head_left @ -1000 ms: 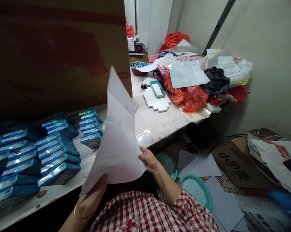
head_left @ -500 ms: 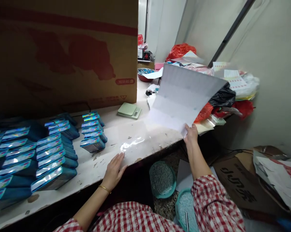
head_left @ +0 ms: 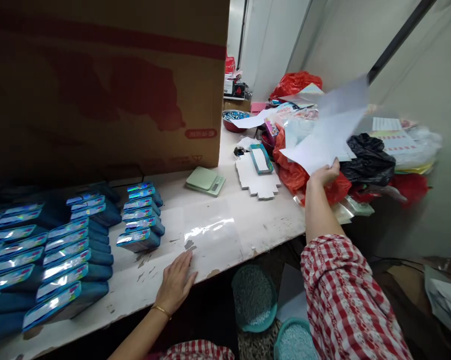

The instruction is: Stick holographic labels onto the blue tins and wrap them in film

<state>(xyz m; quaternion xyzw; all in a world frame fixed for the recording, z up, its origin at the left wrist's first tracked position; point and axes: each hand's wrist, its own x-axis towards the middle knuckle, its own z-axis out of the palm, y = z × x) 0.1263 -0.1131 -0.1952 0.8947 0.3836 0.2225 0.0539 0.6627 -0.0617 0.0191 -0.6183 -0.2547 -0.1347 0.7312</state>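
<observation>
My right hand (head_left: pixel 325 174) grips the near edge of a large white sheet (head_left: pixel 334 125), raised over the pile at the table's right end. The sheet is bent and slightly blurred. My left hand (head_left: pixel 176 280) lies flat on the table's front edge with fingers stretched out, holding nothing. Just beyond its fingertips a clear plastic sheet (head_left: pixel 210 242) lies flat and catches the light. Behind that sits a pale green kitchen scale (head_left: pixel 206 181). A stack of white die-cut card (head_left: pixel 258 186) lies right of the scale, with a small blue open box (head_left: pixel 261 159) on it.
Rows of blue boxes (head_left: pixel 71 260) stand on the left. A big cardboard carton (head_left: pixel 109 90) walls off the back. Red bags (head_left: pixel 296 85) and a black bag (head_left: pixel 371 159) crowd the right end. Below the edge are teal basins (head_left: pixel 272 312) of small pale pieces.
My right hand has carried the white sheet to the right and away from me, uncovering the card stack and blue box. My left hand stays by the table edge. The view has shifted slightly.
</observation>
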